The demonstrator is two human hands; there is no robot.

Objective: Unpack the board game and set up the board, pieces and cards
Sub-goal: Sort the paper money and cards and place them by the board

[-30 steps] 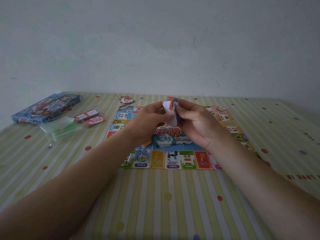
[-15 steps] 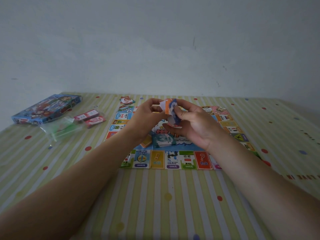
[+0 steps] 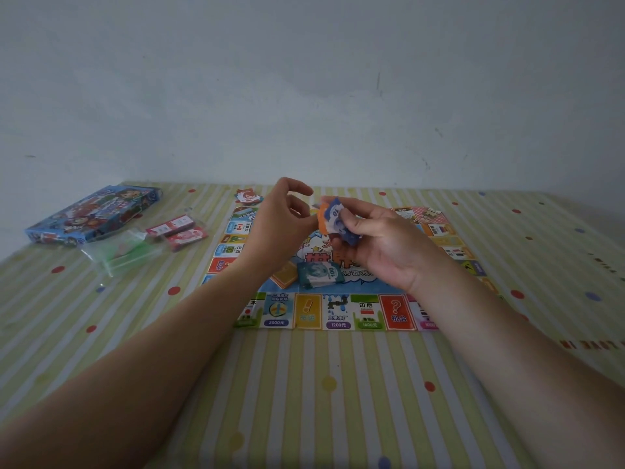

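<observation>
Several notes (image 3: 333, 220) are pinched by the right hand (image 3: 382, 245) alone, the left hand (image 3: 284, 225) held open; some may be spilled.

Striped, dotted tablecloth (image 3: 304, 401) meets a grey wall (image 3: 304, 79).

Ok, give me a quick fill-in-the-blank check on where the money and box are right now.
The right hand grips a bundle of notes whose top blue note reads ___.
The teal stack lying on the board is marked ___.
The game box lies to the board's ___.
Missing: 10; 100; left.
</observation>
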